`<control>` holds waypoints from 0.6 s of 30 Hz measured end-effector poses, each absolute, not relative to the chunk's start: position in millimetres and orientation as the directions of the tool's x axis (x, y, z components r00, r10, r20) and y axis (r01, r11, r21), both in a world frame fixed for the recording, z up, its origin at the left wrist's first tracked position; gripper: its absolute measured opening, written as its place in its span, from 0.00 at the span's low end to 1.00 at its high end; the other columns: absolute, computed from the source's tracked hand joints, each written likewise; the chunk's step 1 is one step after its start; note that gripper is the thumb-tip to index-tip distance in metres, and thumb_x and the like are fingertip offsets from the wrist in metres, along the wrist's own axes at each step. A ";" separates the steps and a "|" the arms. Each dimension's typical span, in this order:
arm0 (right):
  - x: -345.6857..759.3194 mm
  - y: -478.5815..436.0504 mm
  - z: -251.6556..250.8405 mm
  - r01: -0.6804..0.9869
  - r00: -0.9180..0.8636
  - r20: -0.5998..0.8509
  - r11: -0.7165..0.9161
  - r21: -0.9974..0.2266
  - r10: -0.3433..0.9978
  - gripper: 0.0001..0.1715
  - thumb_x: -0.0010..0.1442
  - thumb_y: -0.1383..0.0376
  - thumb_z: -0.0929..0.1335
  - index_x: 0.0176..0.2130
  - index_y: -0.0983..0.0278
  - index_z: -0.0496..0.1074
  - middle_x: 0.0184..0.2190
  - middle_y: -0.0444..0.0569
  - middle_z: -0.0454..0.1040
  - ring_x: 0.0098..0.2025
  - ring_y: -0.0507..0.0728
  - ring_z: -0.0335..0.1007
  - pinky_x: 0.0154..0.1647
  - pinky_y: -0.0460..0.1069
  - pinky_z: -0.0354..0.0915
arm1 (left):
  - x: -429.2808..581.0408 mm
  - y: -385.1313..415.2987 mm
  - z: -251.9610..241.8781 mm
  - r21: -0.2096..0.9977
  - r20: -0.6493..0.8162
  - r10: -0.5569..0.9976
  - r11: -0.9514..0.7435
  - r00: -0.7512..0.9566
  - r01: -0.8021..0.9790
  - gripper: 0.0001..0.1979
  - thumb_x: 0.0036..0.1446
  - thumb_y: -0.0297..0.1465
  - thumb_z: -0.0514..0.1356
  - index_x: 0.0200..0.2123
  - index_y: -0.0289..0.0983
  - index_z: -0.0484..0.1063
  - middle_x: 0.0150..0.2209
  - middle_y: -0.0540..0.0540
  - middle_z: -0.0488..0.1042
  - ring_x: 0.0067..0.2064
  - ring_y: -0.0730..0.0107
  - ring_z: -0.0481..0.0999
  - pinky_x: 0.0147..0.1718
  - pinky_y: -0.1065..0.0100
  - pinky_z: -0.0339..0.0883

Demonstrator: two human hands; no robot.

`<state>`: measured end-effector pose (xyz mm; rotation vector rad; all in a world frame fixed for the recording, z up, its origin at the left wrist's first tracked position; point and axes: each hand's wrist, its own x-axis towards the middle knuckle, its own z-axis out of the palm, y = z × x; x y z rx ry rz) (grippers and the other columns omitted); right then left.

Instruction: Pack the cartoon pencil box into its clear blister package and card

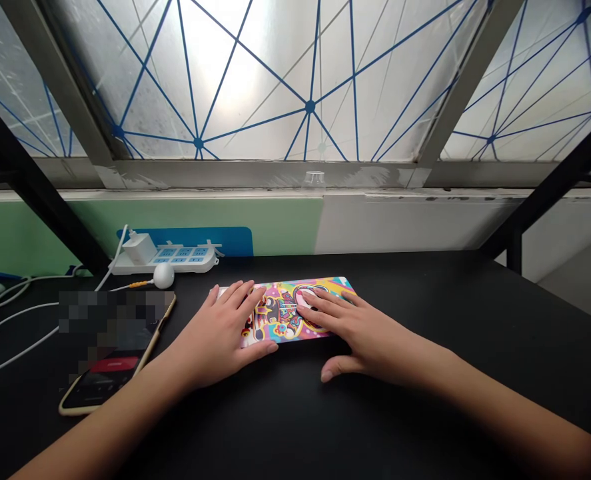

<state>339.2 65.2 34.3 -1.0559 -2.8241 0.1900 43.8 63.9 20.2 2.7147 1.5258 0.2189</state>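
Observation:
A flat, rectangular, brightly coloured piece (285, 313) with cartoon prints in pink, yellow and blue lies on the black table; I cannot tell whether it is a box or a booklet. Across its left end rests my left hand (232, 327), fingers stretched out and thumb along the near edge. My right hand (350, 323) lies flat over the right end, fingers spread and pointing left, with the thumb on the table in front. Both palms face down, and neither hand grips anything. Parts of the print are hidden under the fingers.
To the left a phone (115, 367) in a pale case lies beside my left forearm. Behind it are a white power strip (188, 259) with a plugged-in adapter (139, 248), a round white object (164, 275) and white cables (20, 333). Black frame bars (550, 180) slant up at both sides.

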 end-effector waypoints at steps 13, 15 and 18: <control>397.0 75.2 47.0 0.717 -0.683 0.053 0.682 -0.145 0.729 0.38 0.60 0.40 0.70 0.65 0.49 0.68 0.64 0.49 0.70 0.67 0.70 0.63 0.62 0.67 0.64 | 42.6 64.5 18.6 0.097 0.120 0.845 -0.532 0.521 0.841 0.44 0.62 0.61 0.51 0.71 0.40 0.55 0.72 0.33 0.54 0.72 0.38 0.54 0.65 0.33 0.49; 390.4 73.3 43.5 0.732 -0.672 0.091 0.678 -0.073 0.735 0.38 0.61 0.38 0.67 0.62 0.53 0.72 0.63 0.52 0.72 0.65 0.70 0.66 0.61 0.67 0.64 | 43.3 64.1 19.6 0.096 0.107 0.845 -0.534 0.525 0.840 0.44 0.62 0.61 0.51 0.72 0.39 0.54 0.73 0.33 0.53 0.72 0.38 0.52 0.65 0.33 0.48; 366.1 69.3 33.4 0.747 -0.657 0.172 0.664 0.019 0.734 0.44 0.62 0.37 0.65 0.64 0.62 0.70 0.64 0.60 0.70 0.66 0.73 0.63 0.63 0.70 0.61 | 44.3 63.4 20.7 0.082 0.076 0.847 -0.532 0.527 0.843 0.44 0.63 0.60 0.50 0.72 0.39 0.53 0.73 0.34 0.50 0.73 0.39 0.50 0.66 0.34 0.47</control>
